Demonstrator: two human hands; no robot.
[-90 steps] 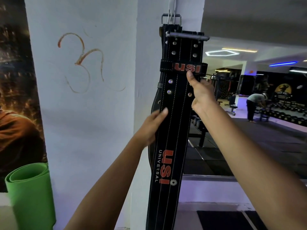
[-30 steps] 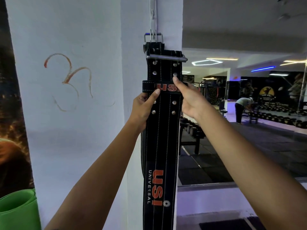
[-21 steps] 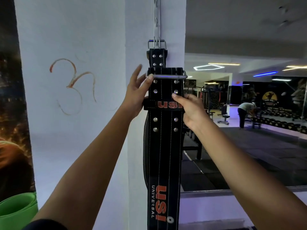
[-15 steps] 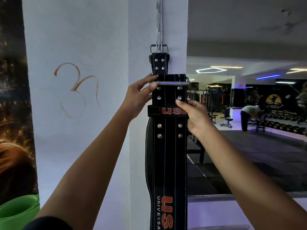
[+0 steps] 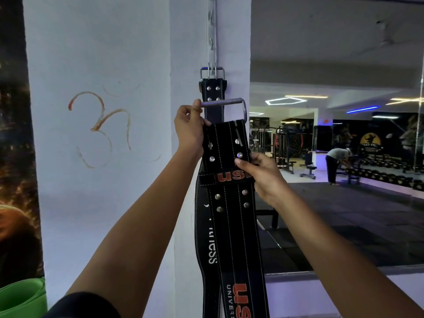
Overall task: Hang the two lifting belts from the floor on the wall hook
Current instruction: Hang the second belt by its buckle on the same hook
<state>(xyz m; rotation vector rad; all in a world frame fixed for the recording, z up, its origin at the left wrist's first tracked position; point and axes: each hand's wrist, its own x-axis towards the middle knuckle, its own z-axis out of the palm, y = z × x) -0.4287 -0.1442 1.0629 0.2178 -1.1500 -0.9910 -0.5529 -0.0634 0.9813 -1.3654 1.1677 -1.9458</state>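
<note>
One black lifting belt [image 5: 212, 92] hangs flat on the white pillar, its steel buckle caught on the hook of a wall rail [image 5: 212, 49]. In front of it I hold a second black belt [image 5: 231, 214] with red USI lettering. My left hand [image 5: 189, 129] pinches the left end of this belt's steel buckle bar [image 5: 221, 102], lifted clear of the strap top. Gripping the belt's right edge at the USI loop is my right hand [image 5: 261, 175]. The belt's lower part runs out of frame.
A white pillar [image 5: 103, 180] with a red painted mark stands to the left, with a rolled green mat [image 5: 20, 299] at its base. On the right, a mirror shows benches, dumbbell racks and a person [image 5: 336, 164] bending over.
The front belt has dropped lower, uncovering the hanging belt's top. Its buckle bar has swung up off the strap, with my left hand pinching it. My right hand slid slightly down.
</note>
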